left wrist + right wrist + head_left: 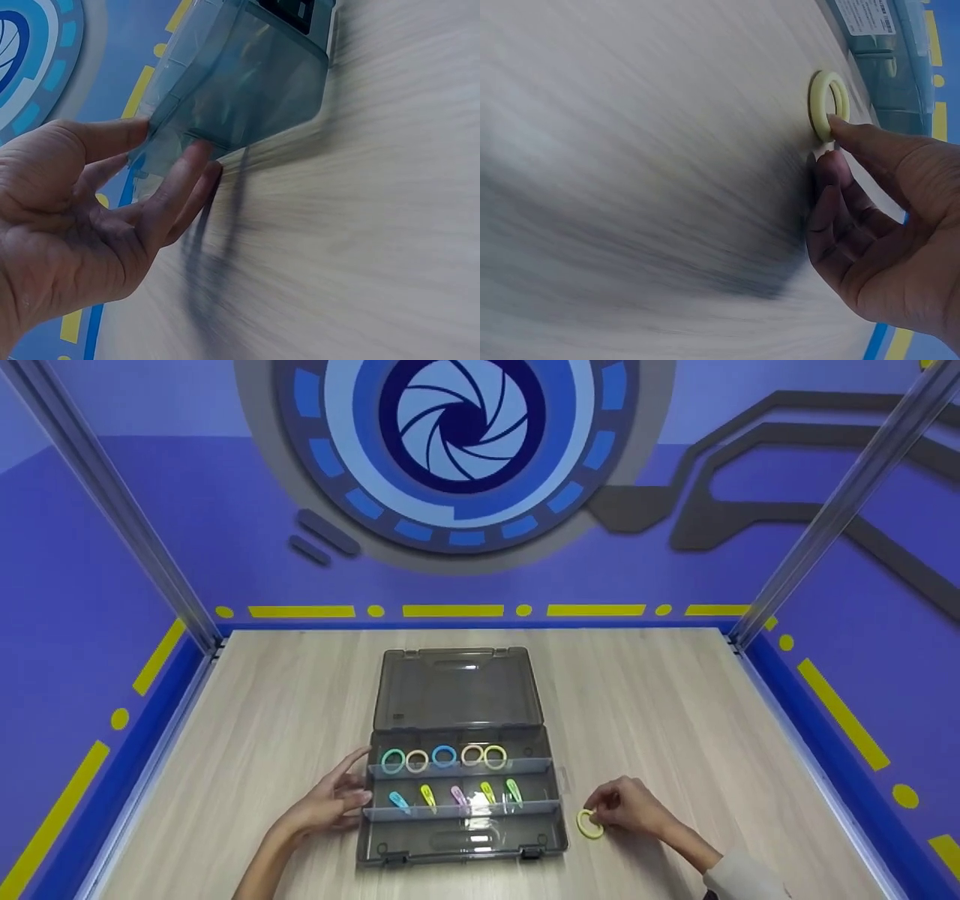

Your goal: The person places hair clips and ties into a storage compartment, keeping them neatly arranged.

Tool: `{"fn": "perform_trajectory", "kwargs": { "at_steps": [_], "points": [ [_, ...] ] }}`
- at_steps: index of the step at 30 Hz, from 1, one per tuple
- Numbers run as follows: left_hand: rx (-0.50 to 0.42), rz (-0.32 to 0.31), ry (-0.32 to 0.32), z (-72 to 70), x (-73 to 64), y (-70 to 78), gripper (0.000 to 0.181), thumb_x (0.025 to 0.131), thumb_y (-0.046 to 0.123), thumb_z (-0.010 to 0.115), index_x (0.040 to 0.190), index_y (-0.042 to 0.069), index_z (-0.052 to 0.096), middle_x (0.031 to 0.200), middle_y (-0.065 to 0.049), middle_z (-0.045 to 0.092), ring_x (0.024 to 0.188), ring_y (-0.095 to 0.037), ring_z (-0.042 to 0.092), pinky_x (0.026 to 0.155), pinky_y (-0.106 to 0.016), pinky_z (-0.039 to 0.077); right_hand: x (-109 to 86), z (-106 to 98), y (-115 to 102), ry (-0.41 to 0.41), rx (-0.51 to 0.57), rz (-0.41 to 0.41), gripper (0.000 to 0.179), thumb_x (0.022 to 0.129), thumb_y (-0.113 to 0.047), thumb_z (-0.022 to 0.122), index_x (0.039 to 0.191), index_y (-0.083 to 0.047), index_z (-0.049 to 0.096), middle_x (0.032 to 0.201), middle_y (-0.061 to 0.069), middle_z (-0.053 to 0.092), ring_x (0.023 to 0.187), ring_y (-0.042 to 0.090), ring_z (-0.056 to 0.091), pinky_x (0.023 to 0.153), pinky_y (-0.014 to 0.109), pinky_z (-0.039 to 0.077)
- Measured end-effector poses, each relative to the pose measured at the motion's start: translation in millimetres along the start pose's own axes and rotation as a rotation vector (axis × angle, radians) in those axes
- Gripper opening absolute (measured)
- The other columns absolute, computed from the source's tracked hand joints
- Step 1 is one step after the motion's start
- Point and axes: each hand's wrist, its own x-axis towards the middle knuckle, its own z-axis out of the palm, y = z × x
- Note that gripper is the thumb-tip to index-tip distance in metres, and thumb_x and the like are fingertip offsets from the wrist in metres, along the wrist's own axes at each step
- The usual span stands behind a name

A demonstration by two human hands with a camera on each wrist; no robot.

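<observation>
A smoky clear plastic box (420, 840) lies with its lid laid back. My left hand (321, 808) is at the box's left wall, its fingers extended; in the left wrist view, the fingertips (196, 150) touch the box side. Just right of the box, my right hand (631, 808) pinches a pale yellow hair tie (590, 826) at its edge, close over the table. In the right wrist view, the thumb lies on the hair tie (819, 105) and the other fingers curl beneath.
Several coloured hair ties, one of them blue (444, 756), lie in a row in the back compartment. Several snap hair clips, one pink (459, 796), lie in the middle compartment. The lid (457, 694) stretches toward the back of the wooden table (645, 697). Blue walls surround it.
</observation>
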Motion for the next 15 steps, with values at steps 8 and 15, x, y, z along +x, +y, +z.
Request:
{"fn": "perform_trajectory", "kwargs": {
  "at_steps": [8,15],
  "points": [
    [0.009,-0.007,-0.01,-1.9,-0.9,3.5,0.09,0.095,0.022,0.071,0.165,0.019,0.013,0.144,-0.032,0.036,0.114,-0.029,0.062,0.096,-0.054,0.057,-5.3,1.4,-0.5,0.096,-0.105,-0.03,0.004,0.085,-0.006,0.078,0.089,-0.006,0.079,0.08,0.001,0.072,0.07,-0.005,0.053,0.061,0.017,0.046],
    [0.004,-0.002,-0.029,-1.4,-1.8,2.8,0.087,0.097,0.017,0.068,0.164,0.018,0.012,0.139,-0.028,0.04,0.112,-0.027,0.059,0.096,-0.052,0.057,-5.0,-9.4,4.9,0.168,-0.096,-0.038,0.004,0.088,-0.004,0.077,0.09,-0.002,0.078,0.082,0.007,0.075,0.069,-0.002,0.056,0.06,0.017,0.047]
  ]
}}
